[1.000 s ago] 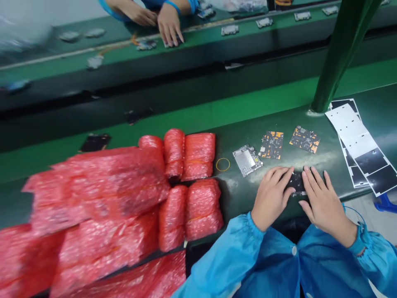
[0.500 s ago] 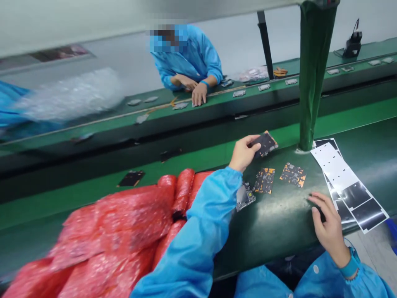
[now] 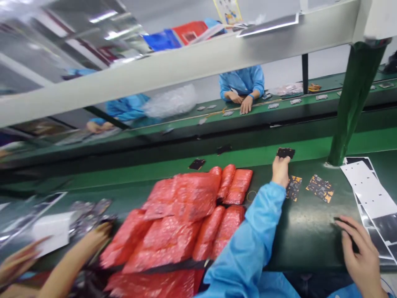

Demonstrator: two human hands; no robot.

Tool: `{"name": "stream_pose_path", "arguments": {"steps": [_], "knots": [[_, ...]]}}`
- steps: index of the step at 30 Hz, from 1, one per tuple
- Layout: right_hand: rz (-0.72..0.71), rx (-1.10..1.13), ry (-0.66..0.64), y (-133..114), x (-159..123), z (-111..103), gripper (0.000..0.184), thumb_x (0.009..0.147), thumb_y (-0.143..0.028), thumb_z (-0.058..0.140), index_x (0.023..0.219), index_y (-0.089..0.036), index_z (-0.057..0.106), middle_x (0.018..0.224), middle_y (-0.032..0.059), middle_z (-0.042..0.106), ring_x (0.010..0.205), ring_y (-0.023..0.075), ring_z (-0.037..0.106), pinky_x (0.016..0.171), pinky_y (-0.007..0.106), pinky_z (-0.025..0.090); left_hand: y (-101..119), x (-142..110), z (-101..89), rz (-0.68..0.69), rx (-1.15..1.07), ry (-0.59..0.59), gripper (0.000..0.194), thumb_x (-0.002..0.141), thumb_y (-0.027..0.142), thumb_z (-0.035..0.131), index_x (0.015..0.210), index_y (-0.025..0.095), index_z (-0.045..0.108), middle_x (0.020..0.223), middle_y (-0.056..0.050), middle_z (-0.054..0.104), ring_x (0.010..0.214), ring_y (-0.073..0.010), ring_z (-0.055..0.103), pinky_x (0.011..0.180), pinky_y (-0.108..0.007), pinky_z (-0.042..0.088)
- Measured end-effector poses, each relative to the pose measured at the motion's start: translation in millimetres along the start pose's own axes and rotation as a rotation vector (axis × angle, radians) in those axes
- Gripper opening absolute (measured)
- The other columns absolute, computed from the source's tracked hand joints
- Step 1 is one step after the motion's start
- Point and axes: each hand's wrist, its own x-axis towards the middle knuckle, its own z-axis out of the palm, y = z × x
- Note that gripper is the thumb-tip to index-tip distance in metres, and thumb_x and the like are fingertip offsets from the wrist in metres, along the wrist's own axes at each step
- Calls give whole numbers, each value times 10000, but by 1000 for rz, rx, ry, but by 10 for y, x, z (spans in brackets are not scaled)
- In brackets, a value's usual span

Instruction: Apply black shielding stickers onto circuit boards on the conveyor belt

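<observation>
Pinching the board (image 3: 285, 152) by its near edge, the left hand (image 3: 280, 170) holds it over the green strip (image 3: 313, 145); it should handle light, stiff and fragile, best gripped by opposite rims. Room for moving lies between the red packs (image 3: 186, 194) and post (image 3: 355, 103). The right hand (image 3: 361, 250) is loosely spread near the sheets (image 3: 370, 188), a dark bit at its fingertip unclear.

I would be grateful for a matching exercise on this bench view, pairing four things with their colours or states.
1. left hand
2. wrapped bundles
3. post
4. flat sheets

A. white and black
B. holding a dark board
C. green
D. red

Right pairs: 1-B, 2-D, 3-C, 4-A.
</observation>
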Motion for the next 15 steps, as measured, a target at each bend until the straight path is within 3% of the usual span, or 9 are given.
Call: {"name": "stream_pose_path", "arguments": {"steps": [2, 4, 8, 11, 15], "knots": [[-42, 7, 26, 41, 52, -164, 239, 984, -236, 596, 1140, -288, 770, 1204, 89, 774, 1045, 294, 764, 918, 471, 612, -142, -269, 8, 62, 98, -9, 613, 919, 108, 692, 1500, 194, 517, 1606, -161, 512, 1548, -288, 421, 1276, -472, 357], [-24, -37, 71, 143, 170, -371, 213, 969, -267, 618, 1108, -288, 778, 1170, 90, 781, 1028, 307, 759, 967, 497, 579, -293, -556, 80, 140, 229, -137, 603, 901, 110, 677, 1481, 225, 564, 1623, -126, 512, 1528, -281, 459, 1268, -464, 384], [118, -324, 157, 490, 525, -805, 256, 975, -356, 563, 1032, -239, 783, 1066, 116, 794, 989, 315, 740, 918, 487, 568, -585, -1015, 436, 510, 674, -714, 398, 960, 203, 612, 1340, 259, 718, 1499, -95, 638, 1393, -270, 595, 1216, -465, 469], [214, -437, 67, 750, 750, -1082, 323, 957, -369, 517, 1052, -214, 783, 1066, 125, 792, 1002, 306, 728, 897, 471, 575, -798, -1163, 803, 701, 870, -995, 392, 964, 239, 647, 1347, 198, 719, 1555, -139, 595, 1508, -323, 482, 1298, -513, 352], [347, -486, -148, 922, 884, -1257, 332, 918, -312, 545, 1128, -186, 770, 1102, 131, 778, 974, 275, 726, 910, 447, 572, -1049, -1201, 1189, 763, 997, -1187, 674, 874, 314, 803, 1493, 150, 591, 1677, -183, 437, 1619, -381, 291, 1344, -575, 200]]}}
